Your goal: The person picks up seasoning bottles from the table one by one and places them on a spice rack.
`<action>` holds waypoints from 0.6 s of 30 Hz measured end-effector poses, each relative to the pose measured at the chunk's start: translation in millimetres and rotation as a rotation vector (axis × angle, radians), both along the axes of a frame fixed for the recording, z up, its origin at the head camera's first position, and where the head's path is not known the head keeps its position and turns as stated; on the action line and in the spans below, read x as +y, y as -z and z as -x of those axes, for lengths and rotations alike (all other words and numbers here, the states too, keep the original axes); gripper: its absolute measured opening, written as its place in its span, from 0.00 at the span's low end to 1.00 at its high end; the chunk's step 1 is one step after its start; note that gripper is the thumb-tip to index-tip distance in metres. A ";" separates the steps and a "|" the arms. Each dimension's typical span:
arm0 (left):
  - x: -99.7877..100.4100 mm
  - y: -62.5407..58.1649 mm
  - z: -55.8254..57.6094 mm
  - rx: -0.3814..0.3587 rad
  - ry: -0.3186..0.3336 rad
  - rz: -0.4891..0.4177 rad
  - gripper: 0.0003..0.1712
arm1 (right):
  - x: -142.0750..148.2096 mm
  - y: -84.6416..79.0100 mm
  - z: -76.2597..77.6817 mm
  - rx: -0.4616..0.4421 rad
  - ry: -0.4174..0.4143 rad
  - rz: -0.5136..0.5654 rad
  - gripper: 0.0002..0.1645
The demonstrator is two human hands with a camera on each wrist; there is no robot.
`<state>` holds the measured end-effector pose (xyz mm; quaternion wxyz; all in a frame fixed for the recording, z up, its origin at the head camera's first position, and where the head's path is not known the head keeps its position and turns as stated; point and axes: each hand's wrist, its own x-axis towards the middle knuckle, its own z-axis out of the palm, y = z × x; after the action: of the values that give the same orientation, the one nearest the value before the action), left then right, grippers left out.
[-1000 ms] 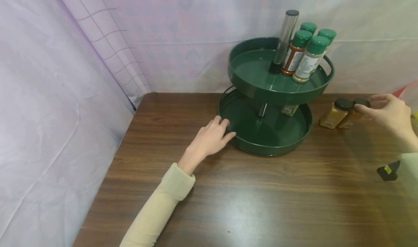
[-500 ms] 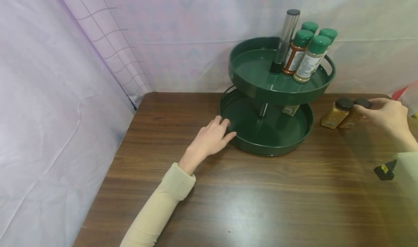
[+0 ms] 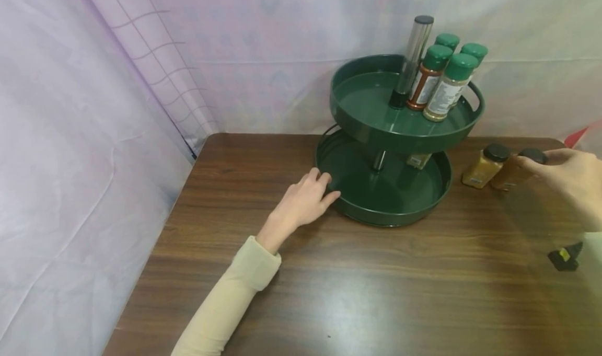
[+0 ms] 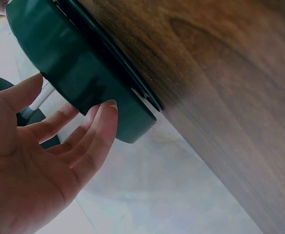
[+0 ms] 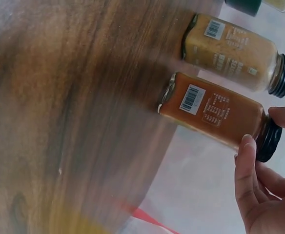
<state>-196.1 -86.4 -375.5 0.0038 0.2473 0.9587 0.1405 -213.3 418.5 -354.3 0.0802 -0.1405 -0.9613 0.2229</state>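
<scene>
In the head view, my left hand (image 3: 303, 199) rests on the left rim of the lower tier of a green two-tier turntable rack (image 3: 390, 217). Its fingers, loosely bent, touch the tray wall (image 4: 59, 53) in the left wrist view. My right hand (image 3: 571, 175) pinches a spice jar (image 5: 215, 109) of reddish-brown powder near its black cap. Thumb and fingers sit on either side of the jar's neck. Beside it stands a second spice jar (image 3: 483, 169) with yellowish powder and a black cap. A small gap separates the two jars.
Several green-capped spice bottles (image 3: 439, 100) stand on the upper tier by the metal post (image 3: 414, 58). Another jar (image 3: 417, 160) sits in the lower tier, partly hidden. A black object with a yellow mark (image 3: 563, 257) lies near the right sleeve. Curtains hang behind the wooden table (image 3: 376, 283).
My right hand has shifted the brown jar slightly right and nearer, opening a gap from the yellowish jar. My left hand and the rack stay nearly unmoved.
</scene>
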 end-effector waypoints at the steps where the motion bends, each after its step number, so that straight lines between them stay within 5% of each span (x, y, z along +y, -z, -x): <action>1: 0.0 0.0 -0.1 0.000 -0.001 0.000 0.30 | 1.3 -0.7 -1.1 -0.008 0.000 0.015 0.52; 10: -0.5 0.1 -1.2 0.003 0.003 -0.009 0.29 | 8.4 -5.8 -4.2 0.073 0.016 0.122 0.48; 14: -0.3 -0.2 -1.1 0.003 0.007 -0.007 0.29 | 49.3 20.7 14.9 0.237 0.053 0.114 0.30; 18: -0.5 -0.2 -0.5 0.002 0.004 -0.007 0.30 | 65.0 23.6 22.2 0.361 0.088 0.115 0.24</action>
<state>-195.6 -87.0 -375.4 0.0021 0.2493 0.9577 0.1433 -235.5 483.4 -377.9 0.2527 -0.1446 -0.9100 0.2953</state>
